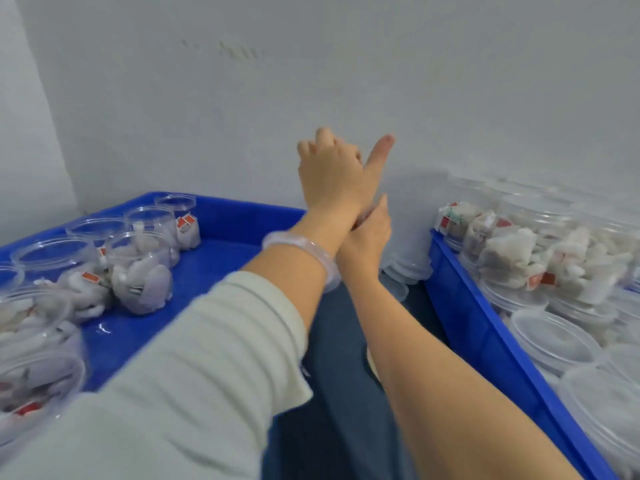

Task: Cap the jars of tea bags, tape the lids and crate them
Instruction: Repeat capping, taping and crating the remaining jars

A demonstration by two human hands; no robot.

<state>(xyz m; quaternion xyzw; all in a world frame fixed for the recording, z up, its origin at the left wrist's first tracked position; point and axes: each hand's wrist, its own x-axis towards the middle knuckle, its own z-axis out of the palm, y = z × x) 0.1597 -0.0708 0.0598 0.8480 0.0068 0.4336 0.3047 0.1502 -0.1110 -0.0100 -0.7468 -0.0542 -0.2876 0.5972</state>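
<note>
Jars (149,223) of tea bags (145,289) stand uncapped in left crate (225,206), mouths up for lids. Left hand (332,174) raised, fingers curled away, grip untellable; right hand (367,237) tucked under its wrist, grasp hidden. Lids (408,268) stacked beside right crate (460,306), within reach.

Left hand (332,168) raised at centre, fingers curled, thumb out; right hand (367,233) against its wrist; jars of tea bags (138,271) in left crate (221,258); more in right crate (485,323).
</note>
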